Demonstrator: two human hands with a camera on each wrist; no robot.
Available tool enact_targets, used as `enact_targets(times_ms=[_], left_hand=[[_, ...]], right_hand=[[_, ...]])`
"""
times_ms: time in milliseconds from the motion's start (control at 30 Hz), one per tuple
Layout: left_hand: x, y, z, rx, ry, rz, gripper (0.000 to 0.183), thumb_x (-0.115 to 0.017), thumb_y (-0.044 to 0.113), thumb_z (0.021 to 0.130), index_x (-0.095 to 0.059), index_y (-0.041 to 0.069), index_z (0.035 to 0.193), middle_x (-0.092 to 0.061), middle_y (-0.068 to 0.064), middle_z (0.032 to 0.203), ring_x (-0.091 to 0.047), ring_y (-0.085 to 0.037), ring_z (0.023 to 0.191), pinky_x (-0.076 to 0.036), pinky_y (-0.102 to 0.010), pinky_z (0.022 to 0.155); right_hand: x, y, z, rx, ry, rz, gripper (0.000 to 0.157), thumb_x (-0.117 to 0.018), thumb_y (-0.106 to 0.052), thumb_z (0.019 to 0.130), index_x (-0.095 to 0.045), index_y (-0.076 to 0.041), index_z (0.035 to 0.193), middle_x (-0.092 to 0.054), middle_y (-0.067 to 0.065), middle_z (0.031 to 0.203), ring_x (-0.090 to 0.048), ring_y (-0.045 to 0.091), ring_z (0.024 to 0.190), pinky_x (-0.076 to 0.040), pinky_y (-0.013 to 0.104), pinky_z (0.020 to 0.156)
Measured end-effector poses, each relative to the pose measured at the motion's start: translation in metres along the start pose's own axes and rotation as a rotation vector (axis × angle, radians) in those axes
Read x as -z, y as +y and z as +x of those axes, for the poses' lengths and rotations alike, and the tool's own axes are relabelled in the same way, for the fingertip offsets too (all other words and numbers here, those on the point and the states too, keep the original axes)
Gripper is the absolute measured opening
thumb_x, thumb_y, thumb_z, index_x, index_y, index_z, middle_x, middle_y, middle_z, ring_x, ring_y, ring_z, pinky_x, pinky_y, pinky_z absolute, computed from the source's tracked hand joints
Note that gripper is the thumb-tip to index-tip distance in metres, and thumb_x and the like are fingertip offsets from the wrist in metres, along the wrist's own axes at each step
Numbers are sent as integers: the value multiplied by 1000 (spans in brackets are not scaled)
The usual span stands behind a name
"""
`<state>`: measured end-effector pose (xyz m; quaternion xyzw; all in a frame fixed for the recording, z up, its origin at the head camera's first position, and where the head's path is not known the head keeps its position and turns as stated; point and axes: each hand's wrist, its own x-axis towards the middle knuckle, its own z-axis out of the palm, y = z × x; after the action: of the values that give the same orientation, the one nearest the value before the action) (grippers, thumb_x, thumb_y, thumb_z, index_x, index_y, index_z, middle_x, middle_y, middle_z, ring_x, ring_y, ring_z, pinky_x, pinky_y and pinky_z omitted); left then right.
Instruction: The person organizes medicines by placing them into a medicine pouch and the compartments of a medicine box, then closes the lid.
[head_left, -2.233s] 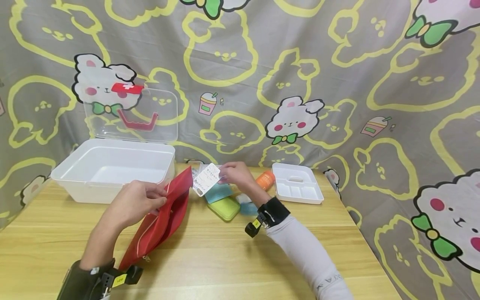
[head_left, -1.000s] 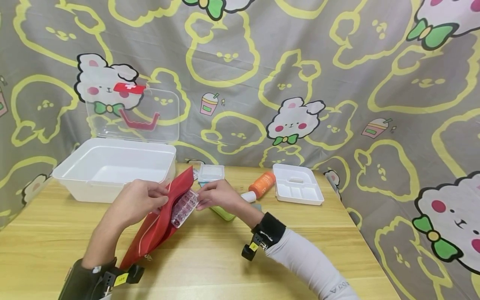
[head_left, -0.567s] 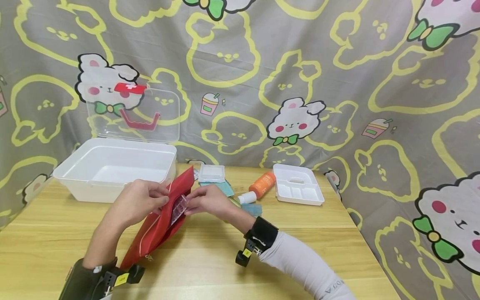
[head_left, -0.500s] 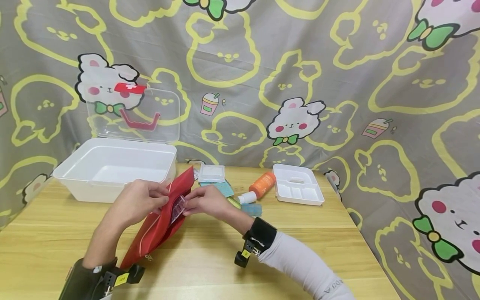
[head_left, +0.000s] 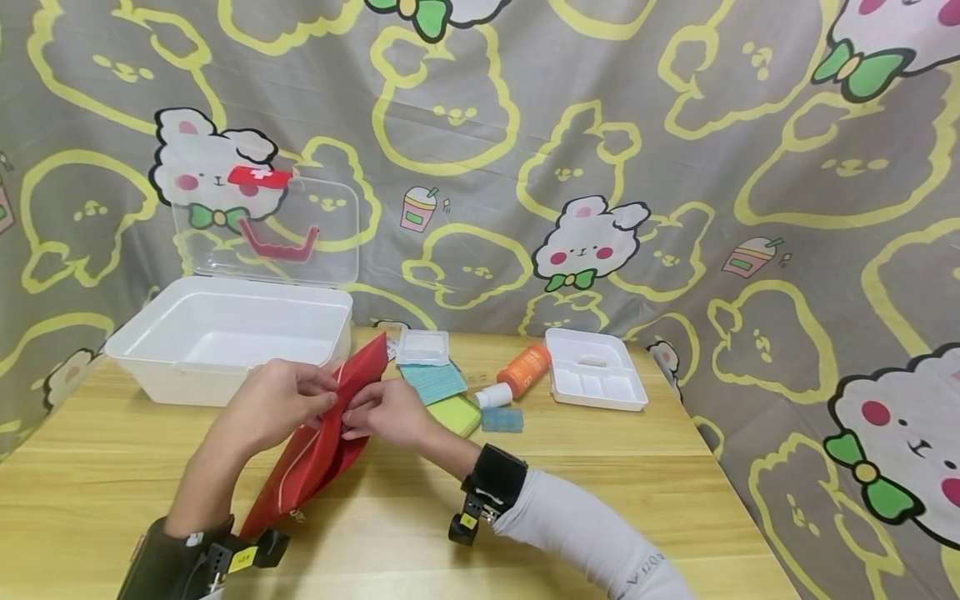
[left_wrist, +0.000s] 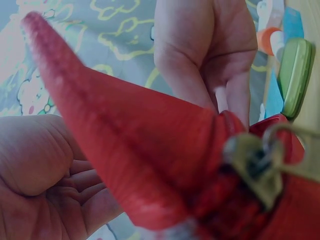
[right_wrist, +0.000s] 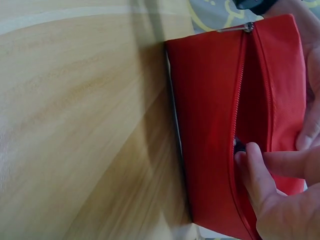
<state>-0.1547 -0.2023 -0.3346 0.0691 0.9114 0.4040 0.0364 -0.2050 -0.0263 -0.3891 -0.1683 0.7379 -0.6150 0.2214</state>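
Note:
A red zipped pouch [head_left: 318,454] stands tilted on the wooden table, its mouth unzipped. My left hand [head_left: 273,404] grips the pouch's upper edge between thumb and fingers. My right hand [head_left: 393,412] has its fingertips in the mouth, next to the zip. In the right wrist view, a small dark, shiny bit [right_wrist: 239,145] shows by the right fingertips; what it belongs to is unclear. No blister pack shows in the head view, and the pouch's inside is mostly hidden. A metal zip pull [left_wrist: 257,167] looms close in the left wrist view.
A white first-aid box [head_left: 232,333] with its clear lid raised stands behind the left hand. Beyond the right hand lie a clear square case [head_left: 423,347], turquoise packet [head_left: 433,383], yellow-green case [head_left: 456,414], orange bottle [head_left: 525,369], blue item [head_left: 502,419] and white divided tray [head_left: 596,379].
My right hand has moved left and carried a blister pack into the pouch's mouth, where it has gone out of sight. The left hand keeps its hold on the pouch.

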Motion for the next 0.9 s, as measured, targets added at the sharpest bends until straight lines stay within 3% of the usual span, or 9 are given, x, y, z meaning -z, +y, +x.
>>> enact_targets(times_ms=[267,900], left_hand=[[0,1,0,-1,1,3,27,-71,6,92,-70,-7,116,-76,-21,97,-75,-19,73,-64,-41,72],[1,0,0,1,0,0,29,-71,6,92,-70,-8,117,-76,-21,98,-75,-21,76,-64,-42,73]], right_hand=[[-7,5,2,3,38,-12,9,-68,4,91,-71,10,98,-76,17,86,-78,28,76,-63,29,67],[-7,8,1,25,64,-101,14,-67,4,91,-73,8,103,-75,12,83,-77,20,76,-63,25,68]])
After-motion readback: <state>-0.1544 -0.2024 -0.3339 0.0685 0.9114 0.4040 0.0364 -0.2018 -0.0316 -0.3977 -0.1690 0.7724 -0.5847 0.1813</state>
